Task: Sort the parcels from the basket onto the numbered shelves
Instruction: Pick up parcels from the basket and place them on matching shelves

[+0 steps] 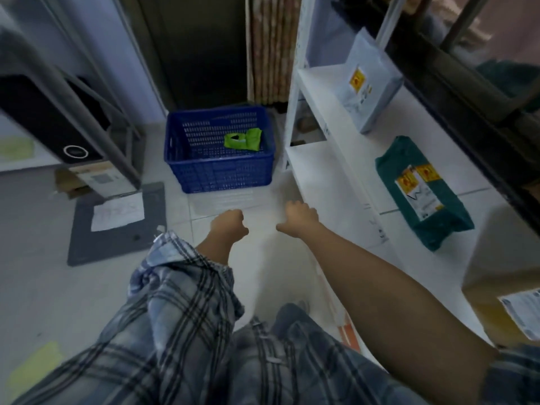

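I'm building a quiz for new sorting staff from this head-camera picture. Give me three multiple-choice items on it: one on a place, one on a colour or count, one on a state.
1. Where is the green parcel?
A. Inside the blue basket
B. On the white shelf
C. On the grey mat

2. How many parcels are left in the basket?
A. None
B. One
C. Three

3. What are the left hand and right hand doing?
A. Both hold a parcel
B. Only the right holds a parcel
C. Both hold nothing

Answers:
1. A, it lies on the basket floor near the far right corner.
2. B, only the green parcel shows through the open top.
3. C, both hands hover over the floor tiles with fingers curled round nothing.
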### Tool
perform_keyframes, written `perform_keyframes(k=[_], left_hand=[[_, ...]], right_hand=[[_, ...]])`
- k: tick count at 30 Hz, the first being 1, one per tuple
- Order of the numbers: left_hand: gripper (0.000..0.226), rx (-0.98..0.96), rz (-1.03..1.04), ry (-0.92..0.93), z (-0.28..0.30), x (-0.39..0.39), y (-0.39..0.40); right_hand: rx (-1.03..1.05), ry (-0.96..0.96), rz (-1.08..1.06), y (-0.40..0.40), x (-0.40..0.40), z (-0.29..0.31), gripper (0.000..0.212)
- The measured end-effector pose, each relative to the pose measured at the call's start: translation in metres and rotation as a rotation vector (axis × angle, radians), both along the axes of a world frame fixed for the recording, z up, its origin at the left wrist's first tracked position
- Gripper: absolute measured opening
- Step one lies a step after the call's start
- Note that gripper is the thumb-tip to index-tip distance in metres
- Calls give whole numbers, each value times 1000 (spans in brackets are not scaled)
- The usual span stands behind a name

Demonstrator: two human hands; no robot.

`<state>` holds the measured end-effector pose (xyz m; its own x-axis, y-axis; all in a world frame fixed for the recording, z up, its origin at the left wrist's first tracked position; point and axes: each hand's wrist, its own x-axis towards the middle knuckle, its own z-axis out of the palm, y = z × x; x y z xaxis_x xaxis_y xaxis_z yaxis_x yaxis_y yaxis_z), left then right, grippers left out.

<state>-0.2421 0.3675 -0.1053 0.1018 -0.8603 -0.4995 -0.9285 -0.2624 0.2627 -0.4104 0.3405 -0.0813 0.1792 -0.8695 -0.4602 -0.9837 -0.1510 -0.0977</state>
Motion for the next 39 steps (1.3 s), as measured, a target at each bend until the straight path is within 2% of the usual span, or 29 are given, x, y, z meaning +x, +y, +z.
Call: perform_keyframes(k=[9, 13, 16, 21, 29, 35, 39], left_hand=[[45, 22, 118, 28, -13, 4, -99], [41, -61, 224, 129, -8, -4, -151], [40, -81, 283, 120, -17, 0, -172], [44, -20, 289, 32, -29, 31, -200], [38, -22, 288, 30, -43, 104, -298], [15, 10, 231, 61, -44, 153, -395], [20, -6, 174, 80, -38, 176, -458]], right_hand=[[102, -40, 33, -123, 5, -20, 51], [107, -54, 47, -182, 4, -20, 55], [114, -45, 78, -219, 12, -21, 58], [125, -50, 123, -273, 34, -31, 61], [174, -20, 180, -367, 93, -47, 70], [224, -19, 90, -445, 135, -42, 63], [261, -111, -79, -489, 158, -45, 60]])
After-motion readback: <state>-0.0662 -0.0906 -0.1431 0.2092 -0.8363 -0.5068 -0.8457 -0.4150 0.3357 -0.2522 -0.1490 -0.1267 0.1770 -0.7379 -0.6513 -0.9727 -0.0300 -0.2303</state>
